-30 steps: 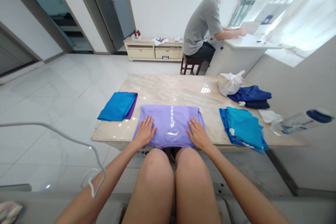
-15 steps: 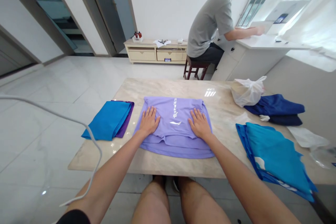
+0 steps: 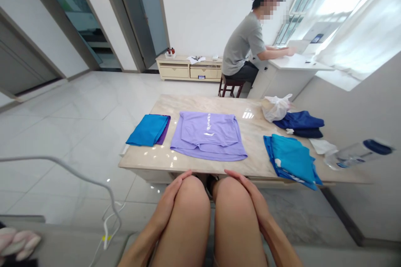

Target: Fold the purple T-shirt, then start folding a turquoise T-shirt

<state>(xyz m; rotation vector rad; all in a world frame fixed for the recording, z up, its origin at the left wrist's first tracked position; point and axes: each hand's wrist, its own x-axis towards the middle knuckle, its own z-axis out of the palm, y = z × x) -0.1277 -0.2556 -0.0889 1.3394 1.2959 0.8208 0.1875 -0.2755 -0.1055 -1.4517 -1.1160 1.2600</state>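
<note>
My left hand (image 3: 176, 187) lies along the outer side of my left knee, its fingers stretched out and holding nothing. Against the outside of my other knee rests my right hand (image 3: 247, 184), likewise open. Beyond both knees, apart from the hands, a lilac T-shirt (image 3: 192, 131) lies folded flat on the marble-look table (image 3: 150, 162), with white lettering and a logo facing up. Its lower hem spreads wider than the folded part. To its left is a folded blue garment (image 3: 147, 130) over a purple one (image 3: 164, 133). A stack of turquoise-blue clothing (image 3: 291, 156) lies to the right.
At the table's right are a white plastic bag (image 3: 277, 108), dark blue clothing (image 3: 299, 122) and a clear bottle (image 3: 357, 153) with a blue lid. A person (image 3: 242, 46) sits at a white desk beyond. A grey cable (image 3: 78, 171) hangs at left.
Both hands have left the lilac T-shirt and come back to my knees. The view has shifted back, so the bottle and the seat now show. The T-shirt stays folded on the table.
</note>
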